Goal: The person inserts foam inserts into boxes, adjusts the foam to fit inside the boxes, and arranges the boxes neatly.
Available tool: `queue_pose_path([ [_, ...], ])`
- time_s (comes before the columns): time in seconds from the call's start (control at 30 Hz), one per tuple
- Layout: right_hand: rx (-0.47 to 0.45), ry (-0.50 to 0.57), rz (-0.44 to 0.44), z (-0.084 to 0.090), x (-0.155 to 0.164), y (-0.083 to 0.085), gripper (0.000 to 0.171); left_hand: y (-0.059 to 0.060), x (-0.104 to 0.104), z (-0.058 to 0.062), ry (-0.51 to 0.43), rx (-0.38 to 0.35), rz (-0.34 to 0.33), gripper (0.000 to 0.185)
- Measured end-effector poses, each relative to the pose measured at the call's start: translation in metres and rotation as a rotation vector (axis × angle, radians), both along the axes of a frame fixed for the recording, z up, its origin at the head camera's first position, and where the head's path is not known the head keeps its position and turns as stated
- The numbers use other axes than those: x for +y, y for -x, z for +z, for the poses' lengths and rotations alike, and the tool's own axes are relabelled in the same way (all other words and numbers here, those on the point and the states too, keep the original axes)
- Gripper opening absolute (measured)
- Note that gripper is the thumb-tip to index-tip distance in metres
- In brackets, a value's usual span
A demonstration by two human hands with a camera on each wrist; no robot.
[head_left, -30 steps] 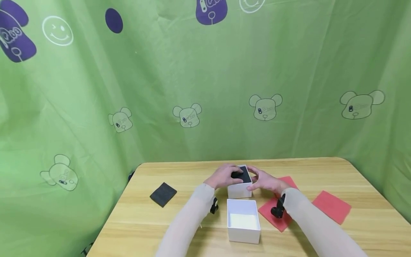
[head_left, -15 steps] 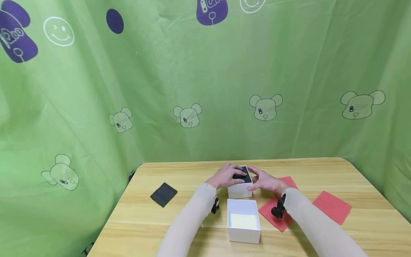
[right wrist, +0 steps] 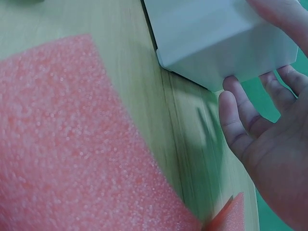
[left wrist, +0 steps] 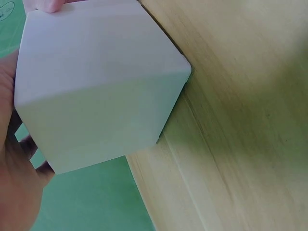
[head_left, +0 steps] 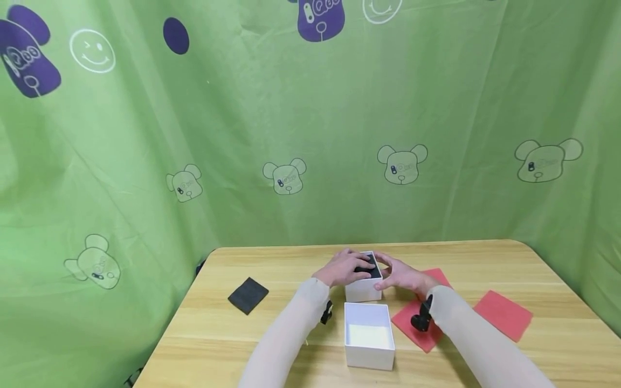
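Observation:
A small white box [head_left: 363,291] stands upright near the table's far edge, with a black foam sheet [head_left: 375,270] inside its rim. My left hand [head_left: 343,268] reaches over the box from the left, its fingers laid on the black foam and partly hiding it. From the right, my right hand [head_left: 404,276] holds the box, thumb at the near corner and fingers toward the far side. In the right wrist view, the fingers of the right hand [right wrist: 274,149] lie along the box wall [right wrist: 216,43]. The left wrist view shows the left hand [left wrist: 21,187] beside the box [left wrist: 96,110].
A second white box [head_left: 370,355], open at the top, stands nearer on the wooden table [head_left: 204,345]. Another black sheet [head_left: 248,296] lies at left. Red foam sheets [head_left: 418,330] lie under the right forearm, and another red sheet [head_left: 504,315] farther right. A green curtain [head_left: 339,215] hangs behind.
My left hand's fingers have slid slightly right and farther over the black foam in the box. The right hand keeps its hold.

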State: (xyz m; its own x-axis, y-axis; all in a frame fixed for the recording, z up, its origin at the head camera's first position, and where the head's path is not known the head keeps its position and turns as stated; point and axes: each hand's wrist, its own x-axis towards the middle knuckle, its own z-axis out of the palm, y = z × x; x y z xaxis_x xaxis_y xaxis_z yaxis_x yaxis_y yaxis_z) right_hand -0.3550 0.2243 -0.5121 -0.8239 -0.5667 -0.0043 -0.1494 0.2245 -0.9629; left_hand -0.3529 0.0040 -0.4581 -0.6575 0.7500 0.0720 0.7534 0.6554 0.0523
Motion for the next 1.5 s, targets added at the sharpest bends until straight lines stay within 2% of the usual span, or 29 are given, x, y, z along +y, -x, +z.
queue_pose_path([
  [0.17, -0.008, -0.003, -0.014, -0.002, -0.001, 0.000, 0.106, 0.002, -0.008, 0.001, -0.099, -0.041, -0.001, 0.041],
  [0.27, -0.012, 0.005, -0.024, -0.002, -0.001, 0.001, 0.106, 0.005, -0.021, 0.005, -0.181, -0.070, 0.005, 0.040],
  [0.43, -0.001, 0.028, -0.016, -0.002, -0.002, 0.001, 0.106, 0.006, -0.060, 0.004, -0.299, -0.124, 0.063, 0.044],
  [0.63, 0.007, 0.009, -0.032, 0.000, -0.002, 0.000, 0.106, 0.006, -0.114, -0.016, -0.371, -0.231, 0.184, 0.059],
  [0.87, 0.020, 0.010, -0.022, 0.001, -0.004, 0.002, 0.106, 0.000, -0.176, -0.036, -0.364, -0.253, 0.328, 0.063],
  [1.07, 0.023, -0.012, -0.037, -0.001, -0.002, 0.002, 0.107, -0.008, -0.216, -0.052, -0.328, -0.243, 0.435, 0.075],
  [1.27, 0.029, -0.028, -0.039, -0.001, -0.002, 0.000, 0.106, -0.014, -0.244, -0.069, -0.273, -0.243, 0.575, 0.089],
  [1.33, 0.031, -0.022, -0.036, 0.000, -0.002, 0.000, 0.107, -0.015, -0.249, -0.073, -0.279, -0.230, 0.588, 0.090],
  [1.5, 0.026, -0.017, -0.047, 0.001, -0.004, 0.000, 0.107, -0.013, -0.258, -0.072, -0.284, -0.220, 0.608, 0.094],
])
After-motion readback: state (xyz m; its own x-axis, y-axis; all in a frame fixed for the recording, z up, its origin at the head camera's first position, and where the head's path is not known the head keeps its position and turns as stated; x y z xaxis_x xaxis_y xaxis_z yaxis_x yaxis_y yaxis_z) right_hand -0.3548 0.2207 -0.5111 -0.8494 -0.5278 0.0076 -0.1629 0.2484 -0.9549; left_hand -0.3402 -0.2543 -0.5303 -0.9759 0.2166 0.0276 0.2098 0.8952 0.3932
